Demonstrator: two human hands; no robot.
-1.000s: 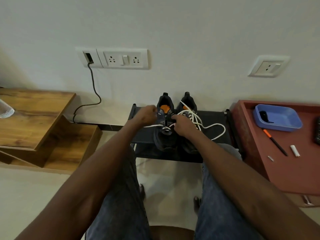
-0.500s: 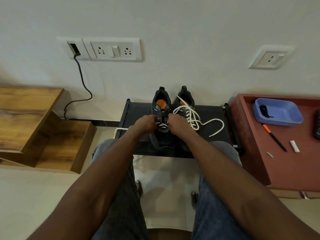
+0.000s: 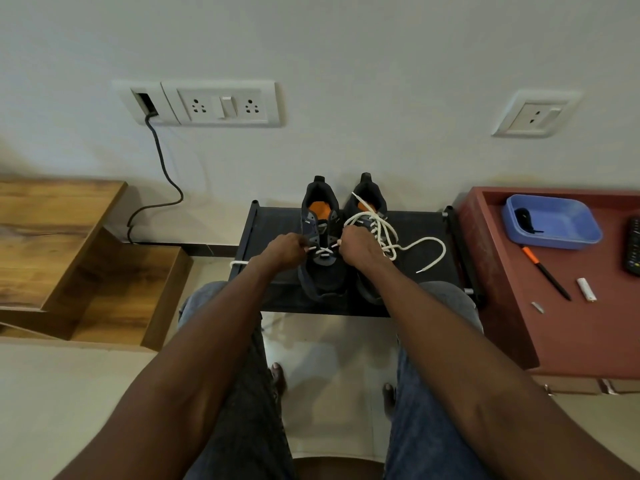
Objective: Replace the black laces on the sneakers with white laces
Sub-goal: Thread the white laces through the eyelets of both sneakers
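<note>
Hands (image 3: 287, 249) drawn inward, pinching white lace (image 3: 323, 251), sneaker (image 3: 323, 258) mid-shelf (image 3: 273, 223)

soft, even indoor light, fairly dim, with a warm cast low on the wall (image 3: 346, 46). faint shadows fall beneath the forearms onto the glossy floor (image 3: 322, 358), which shows pale reflections. wide-angle distortion bends the switch plates (image 3: 221, 103) and edges. focus is reasonably sharp throughout.

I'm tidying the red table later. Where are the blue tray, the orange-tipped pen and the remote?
blue tray (image 3: 568, 221): head view, bare floor of the tray.
orange-tipped pen (image 3: 550, 277): head view, black barrel.
remote (image 3: 633, 245): head view, button face at the frame edge.
</note>
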